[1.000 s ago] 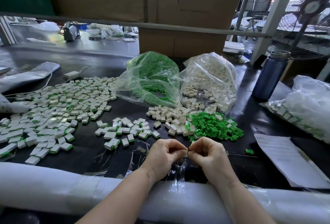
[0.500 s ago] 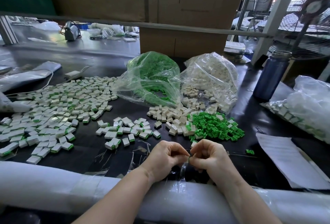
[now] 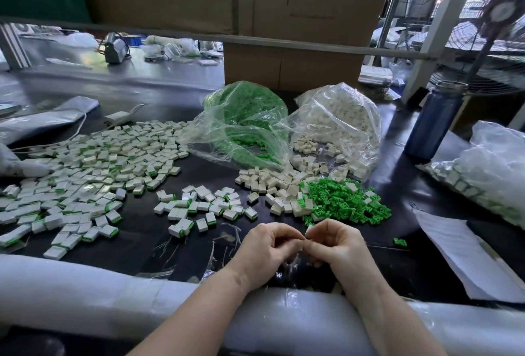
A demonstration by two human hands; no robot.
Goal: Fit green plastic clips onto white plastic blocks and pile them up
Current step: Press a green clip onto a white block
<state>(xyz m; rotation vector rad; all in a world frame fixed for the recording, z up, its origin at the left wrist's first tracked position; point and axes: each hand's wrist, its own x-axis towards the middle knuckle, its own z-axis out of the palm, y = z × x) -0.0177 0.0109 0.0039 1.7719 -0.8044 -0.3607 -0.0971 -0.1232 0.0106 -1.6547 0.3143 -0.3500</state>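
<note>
Left hand and right hand together, fingertips pinching a small white block between them; finished pile lies far-left on counter, nearer left hand.

hands: 2 | clear bags on the surface: 2, one of green clips, one of white blocks | blue bottle: 1 | fan: 1 | paper sheet: 1 | stray green clip near paper: 1 | loose green clips, bare white blocks, fitted blocks: too many to count
</note>
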